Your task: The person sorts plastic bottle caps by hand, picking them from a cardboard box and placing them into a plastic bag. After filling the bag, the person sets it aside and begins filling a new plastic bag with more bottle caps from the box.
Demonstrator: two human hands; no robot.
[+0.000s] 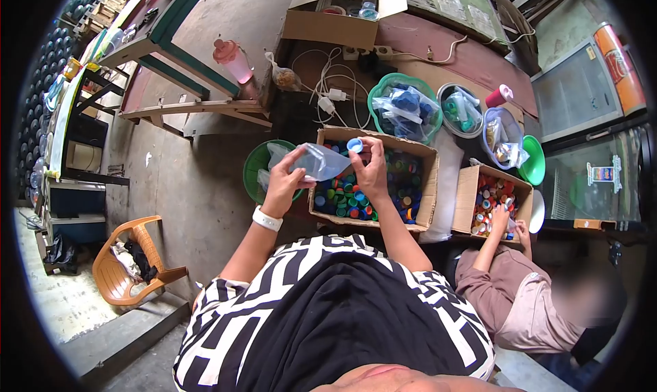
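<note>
Just clear bag [320, 162], small blue cap [354, 144]

Clear plastic bag [318, 161], seemingly open, held tilted beside a small blue cap [354, 144].

Bare floor [185, 187] lies open on the left. Ahead, the box of caps [428, 187] bars the way, hemmed by a green basin [253, 170], cables [328, 91], bowls [375, 98] and a co-worker's hand [499, 221] at the second box [467, 197].
</note>
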